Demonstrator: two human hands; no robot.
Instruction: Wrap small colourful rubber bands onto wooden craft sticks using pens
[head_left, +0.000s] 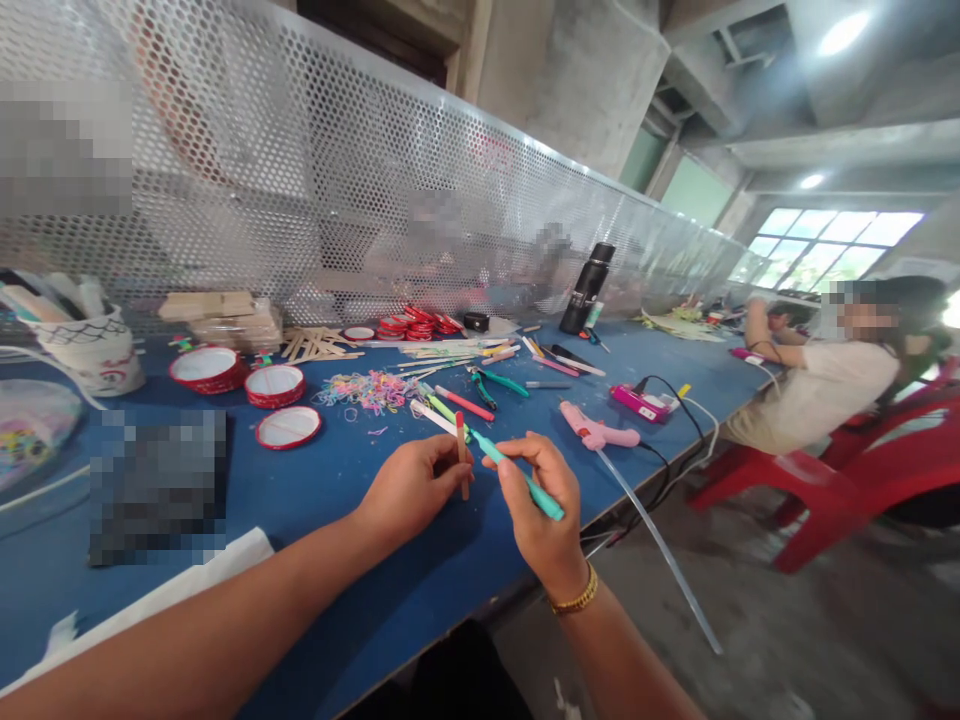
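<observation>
Between the thumb and fingers of my left hand point(416, 480) a wooden craft stick point(461, 440) stands upright, its top end coloured red. My right hand point(541, 500) grips a turquoise marker point(536, 492) like a pen, its tip close to the stick; whether they touch I cannot tell. Just beyond my hands lie a green marker point(442, 406) and a red marker point(465, 403). A heap of colourful rubber bands point(371, 392) is farther left. Teal-handled pliers point(501, 382) rest behind the markers.
Red-rimmed round lids point(289, 428) and a paper cup point(97, 350) of tools stand left, near a dark pouch point(161, 490). A pink glue gun point(598, 430) lies right, its glue stick overhanging the table edge. A black bottle point(589, 290) stands behind. Another person point(825, 370) sits far right.
</observation>
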